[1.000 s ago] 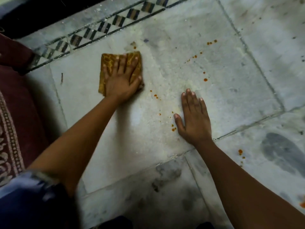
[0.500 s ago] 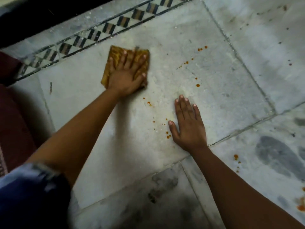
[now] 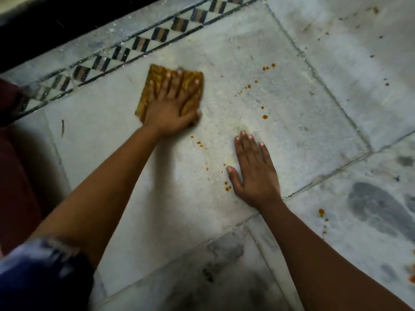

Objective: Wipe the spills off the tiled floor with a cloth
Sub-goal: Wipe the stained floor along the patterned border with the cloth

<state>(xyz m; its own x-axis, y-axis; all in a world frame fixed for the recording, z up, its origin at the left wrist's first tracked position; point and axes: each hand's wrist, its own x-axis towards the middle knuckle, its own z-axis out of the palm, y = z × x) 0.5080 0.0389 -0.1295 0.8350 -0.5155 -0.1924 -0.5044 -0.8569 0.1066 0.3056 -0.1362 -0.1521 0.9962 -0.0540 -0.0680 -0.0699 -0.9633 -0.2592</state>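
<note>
- From my remote seat I see the left hand (image 3: pixel 170 108) lying flat on a folded yellow-brown cloth (image 3: pixel 155 79). Its fingers are straight and spread, and the palm presses the fabric down; no finger is curled round it.
- The cloth lies on the far left part of a large pale tile of the tiled floor (image 3: pixel 298 131), just near of the patterned border strip (image 3: pixel 141 44). The thumb side of that hand is blurred.
- The right hand (image 3: pixel 253 173) rests flat on bare tile, nearer and to the right of the cloth and well apart from it. Its fingers are straight and close together, the thumb is out to the left, and it holds nothing.
- Orange spills (image 3: pixel 265 117) dot the tile to the right of the cloth.
- More drops lie between the two hands, with a cluster just beside the right thumb.
- Further drops sit past the grout line, on the near right tile.
- A dark red rug (image 3: pixel 15 176) runs along the left edge, and a blue sleeve (image 3: pixel 40 270) fills the near left corner.
</note>
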